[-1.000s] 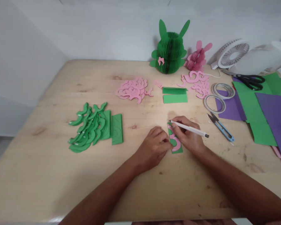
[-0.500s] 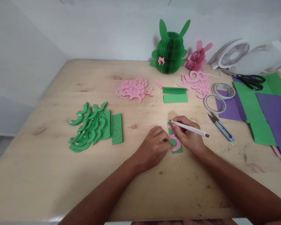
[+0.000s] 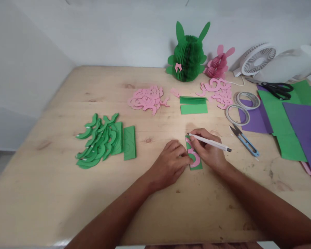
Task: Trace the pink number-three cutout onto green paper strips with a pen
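Note:
My right hand (image 3: 209,148) is closed around a white pen (image 3: 211,141), its tip at the top end of a narrow green paper strip (image 3: 196,167). On that strip lies a pink curved paper cutout (image 3: 197,159), used flat against it and partly covered by my right hand. The curled fingers of my left hand (image 3: 172,160) press down on the cutout's lower left edge. Further left lie a pile of green curved paper cutouts (image 3: 98,145) and a green strip with drawn outlines (image 3: 129,142).
Behind my hands are pink cutouts (image 3: 146,98), green strips (image 3: 194,109) and more pink cutouts (image 3: 221,97). To the right lie tape rolls (image 3: 237,115), thread snips (image 3: 246,141), black scissors (image 3: 277,90) and purple paper (image 3: 304,128). Green (image 3: 189,58) and pink (image 3: 217,65) paper rabbits and a fan (image 3: 259,59) stand at the wall.
My left fingertips have shifted very slightly to the right on the pink cutout. The pen and my right hand stay almost in the same place.

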{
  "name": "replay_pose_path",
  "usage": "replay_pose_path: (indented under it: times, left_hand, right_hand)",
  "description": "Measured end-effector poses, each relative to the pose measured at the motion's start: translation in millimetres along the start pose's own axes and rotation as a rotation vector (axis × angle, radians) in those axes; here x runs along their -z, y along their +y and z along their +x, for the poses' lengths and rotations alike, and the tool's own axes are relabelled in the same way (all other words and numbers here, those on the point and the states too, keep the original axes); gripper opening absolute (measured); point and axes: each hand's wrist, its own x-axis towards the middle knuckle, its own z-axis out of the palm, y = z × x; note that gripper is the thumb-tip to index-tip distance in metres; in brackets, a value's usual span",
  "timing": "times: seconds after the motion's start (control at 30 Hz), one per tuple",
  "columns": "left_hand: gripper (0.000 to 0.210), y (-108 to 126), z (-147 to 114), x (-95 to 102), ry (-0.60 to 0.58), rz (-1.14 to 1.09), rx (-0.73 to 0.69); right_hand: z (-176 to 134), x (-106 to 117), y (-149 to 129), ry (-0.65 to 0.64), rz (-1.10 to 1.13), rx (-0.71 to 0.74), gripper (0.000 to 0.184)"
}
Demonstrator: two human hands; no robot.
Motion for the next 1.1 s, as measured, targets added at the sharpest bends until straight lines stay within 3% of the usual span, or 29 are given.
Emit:
replay_pose_path:
  times: [1.1]
  left_hand:
    - [0.025,0.8,0.3,-2.7,0.015,0.043,-0.007]
  right_hand:
    - [-0.1,-0.6,0.0,0.002,0.012,0.002,0.009]
